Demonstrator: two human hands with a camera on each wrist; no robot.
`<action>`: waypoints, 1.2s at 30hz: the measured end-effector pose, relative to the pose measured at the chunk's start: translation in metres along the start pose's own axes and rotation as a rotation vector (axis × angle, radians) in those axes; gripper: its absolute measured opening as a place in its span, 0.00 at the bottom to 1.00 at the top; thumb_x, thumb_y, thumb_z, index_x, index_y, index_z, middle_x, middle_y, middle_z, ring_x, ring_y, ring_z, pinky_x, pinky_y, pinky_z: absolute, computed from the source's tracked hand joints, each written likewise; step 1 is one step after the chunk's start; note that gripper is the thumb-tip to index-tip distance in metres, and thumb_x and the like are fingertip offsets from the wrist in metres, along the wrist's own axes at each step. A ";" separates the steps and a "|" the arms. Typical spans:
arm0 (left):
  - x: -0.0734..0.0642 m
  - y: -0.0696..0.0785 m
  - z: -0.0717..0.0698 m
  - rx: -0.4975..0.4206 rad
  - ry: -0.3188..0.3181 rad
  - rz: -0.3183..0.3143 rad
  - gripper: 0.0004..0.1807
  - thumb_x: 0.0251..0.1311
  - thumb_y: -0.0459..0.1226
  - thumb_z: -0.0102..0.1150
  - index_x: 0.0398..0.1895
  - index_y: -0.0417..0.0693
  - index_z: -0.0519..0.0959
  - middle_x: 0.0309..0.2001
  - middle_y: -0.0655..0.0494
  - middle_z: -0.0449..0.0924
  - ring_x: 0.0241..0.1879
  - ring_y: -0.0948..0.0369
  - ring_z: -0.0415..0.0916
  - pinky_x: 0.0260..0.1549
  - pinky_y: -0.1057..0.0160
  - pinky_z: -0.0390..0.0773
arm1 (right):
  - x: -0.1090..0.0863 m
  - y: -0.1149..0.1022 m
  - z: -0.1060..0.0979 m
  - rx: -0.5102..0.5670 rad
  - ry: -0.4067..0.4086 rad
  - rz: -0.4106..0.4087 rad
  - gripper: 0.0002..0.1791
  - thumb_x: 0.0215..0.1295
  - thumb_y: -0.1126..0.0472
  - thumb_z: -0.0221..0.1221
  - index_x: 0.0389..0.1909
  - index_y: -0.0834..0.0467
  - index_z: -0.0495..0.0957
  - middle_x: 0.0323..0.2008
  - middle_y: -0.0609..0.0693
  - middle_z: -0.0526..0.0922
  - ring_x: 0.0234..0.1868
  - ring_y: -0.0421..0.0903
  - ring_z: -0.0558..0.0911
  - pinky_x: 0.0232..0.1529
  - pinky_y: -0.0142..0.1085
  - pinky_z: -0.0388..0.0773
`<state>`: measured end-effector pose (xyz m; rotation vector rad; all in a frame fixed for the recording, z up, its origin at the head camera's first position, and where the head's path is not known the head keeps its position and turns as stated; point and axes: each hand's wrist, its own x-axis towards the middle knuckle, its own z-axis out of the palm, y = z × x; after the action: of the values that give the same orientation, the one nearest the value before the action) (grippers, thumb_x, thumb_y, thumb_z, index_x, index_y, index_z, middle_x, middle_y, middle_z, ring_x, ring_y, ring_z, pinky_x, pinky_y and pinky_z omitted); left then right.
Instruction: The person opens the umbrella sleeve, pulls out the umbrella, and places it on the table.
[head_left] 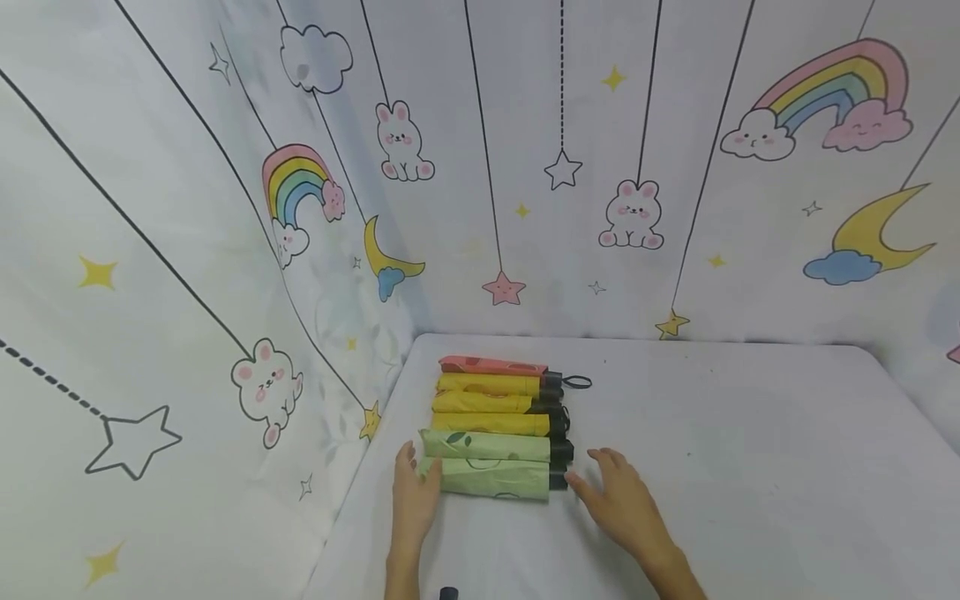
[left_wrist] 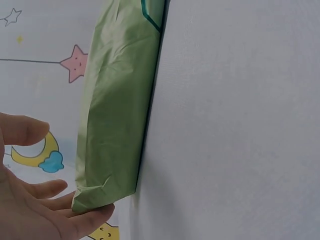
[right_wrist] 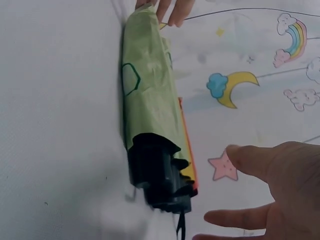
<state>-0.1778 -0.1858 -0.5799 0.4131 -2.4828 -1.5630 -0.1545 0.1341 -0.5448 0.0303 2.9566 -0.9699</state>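
Note:
Several folded umbrellas lie side by side in a row on the white table. Nearest the person is a light green umbrella (head_left: 495,479), with a second green umbrella (head_left: 483,446) just behind it. My left hand (head_left: 417,492) is at the cloth end of the near ones, fingers loosely spread; in the left wrist view its fingertips meet the tip of the green cloth. At the other end, my right hand (head_left: 622,504) has thumb and fingers apart beside the black handles (right_wrist: 157,172), gripping nothing.
Farther back lie three yellow umbrellas (head_left: 487,402) and a red umbrella (head_left: 491,366) with a black wrist loop (head_left: 577,382). A dark round-ended object (head_left: 448,593) pokes in at the bottom edge. Cartoon-printed cloth walls (head_left: 465,225) stand behind and left of the table (head_left: 750,467).

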 end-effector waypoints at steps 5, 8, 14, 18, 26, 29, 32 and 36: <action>-0.002 -0.003 -0.002 -0.036 0.031 -0.021 0.35 0.76 0.37 0.54 0.79 0.36 0.54 0.75 0.31 0.62 0.73 0.34 0.62 0.69 0.34 0.68 | 0.001 -0.002 0.009 0.011 0.019 -0.006 0.39 0.71 0.38 0.63 0.67 0.66 0.75 0.67 0.67 0.74 0.66 0.67 0.76 0.64 0.64 0.75; -0.002 -0.005 -0.003 -0.067 0.055 -0.032 0.32 0.76 0.34 0.51 0.79 0.36 0.56 0.73 0.33 0.65 0.73 0.36 0.64 0.69 0.36 0.70 | 0.003 -0.003 0.014 0.021 0.017 -0.003 0.36 0.70 0.42 0.65 0.65 0.65 0.76 0.65 0.65 0.77 0.64 0.65 0.78 0.62 0.63 0.77; -0.006 -0.009 -0.006 -0.106 0.130 -0.031 0.27 0.74 0.28 0.48 0.75 0.34 0.64 0.69 0.34 0.73 0.69 0.37 0.71 0.65 0.40 0.76 | 0.007 -0.004 0.020 0.034 0.017 0.016 0.33 0.69 0.43 0.67 0.64 0.64 0.78 0.58 0.62 0.83 0.59 0.62 0.82 0.59 0.61 0.80; -0.007 -0.012 -0.006 -0.129 0.236 -0.014 0.24 0.71 0.26 0.55 0.70 0.33 0.71 0.62 0.35 0.80 0.63 0.40 0.79 0.61 0.44 0.80 | 0.008 -0.002 0.022 0.070 0.028 0.009 0.31 0.68 0.45 0.68 0.62 0.64 0.79 0.53 0.59 0.86 0.54 0.58 0.85 0.56 0.58 0.83; -0.006 -0.019 -0.003 -0.306 0.356 -0.032 0.23 0.63 0.22 0.65 0.62 0.36 0.79 0.56 0.37 0.85 0.56 0.45 0.84 0.46 0.79 0.81 | 0.012 0.000 0.027 0.145 0.026 0.012 0.26 0.67 0.48 0.70 0.56 0.64 0.83 0.43 0.54 0.89 0.41 0.48 0.86 0.40 0.46 0.87; -0.004 -0.019 -0.003 -0.363 0.382 -0.051 0.24 0.62 0.21 0.65 0.62 0.36 0.79 0.57 0.36 0.84 0.56 0.46 0.84 0.46 0.80 0.81 | 0.013 0.000 0.030 0.164 0.013 0.017 0.26 0.66 0.49 0.70 0.55 0.65 0.83 0.41 0.54 0.89 0.38 0.46 0.86 0.35 0.42 0.86; -0.002 -0.018 -0.003 -0.404 0.386 -0.065 0.24 0.64 0.21 0.65 0.64 0.36 0.78 0.58 0.37 0.83 0.58 0.48 0.84 0.48 0.77 0.82 | 0.014 0.000 0.033 0.176 0.016 0.014 0.25 0.66 0.50 0.71 0.55 0.65 0.83 0.42 0.54 0.89 0.38 0.45 0.85 0.33 0.40 0.85; 0.001 -0.019 -0.002 -0.439 0.377 -0.067 0.24 0.65 0.21 0.63 0.65 0.36 0.77 0.59 0.38 0.83 0.59 0.49 0.83 0.50 0.75 0.82 | 0.016 0.001 0.036 0.183 0.029 0.025 0.23 0.66 0.52 0.70 0.55 0.64 0.84 0.43 0.54 0.89 0.36 0.43 0.84 0.31 0.38 0.82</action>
<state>-0.1753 -0.1953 -0.5957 0.6498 -1.8062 -1.7966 -0.1693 0.1137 -0.5753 0.0859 2.8750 -1.2426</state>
